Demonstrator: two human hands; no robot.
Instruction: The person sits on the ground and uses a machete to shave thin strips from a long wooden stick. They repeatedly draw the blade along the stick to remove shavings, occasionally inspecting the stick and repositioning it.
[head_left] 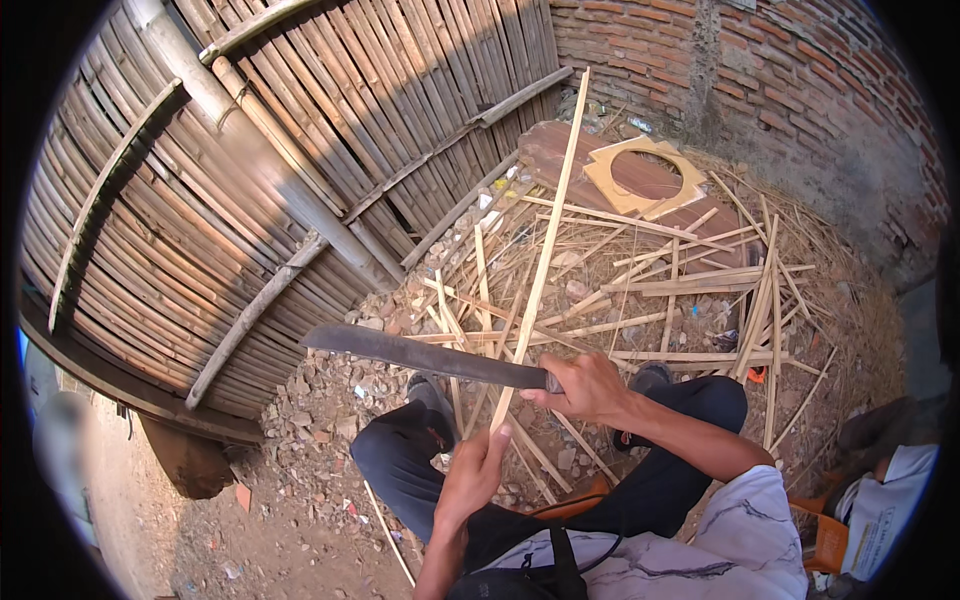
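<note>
Head view: left hand closed round the lower end of a pale strip, thumb lying along it; right hand wrapped tight on the machete handle. Strip slants up between the knees, its far end toward the fence. Blade crosses it just above the left thumb; contact can't be told. Step in hand looks like blade work on this strip. Next move would call for a steady left grip, thumb clear of the edge. Loose strips lie beyond.
</note>
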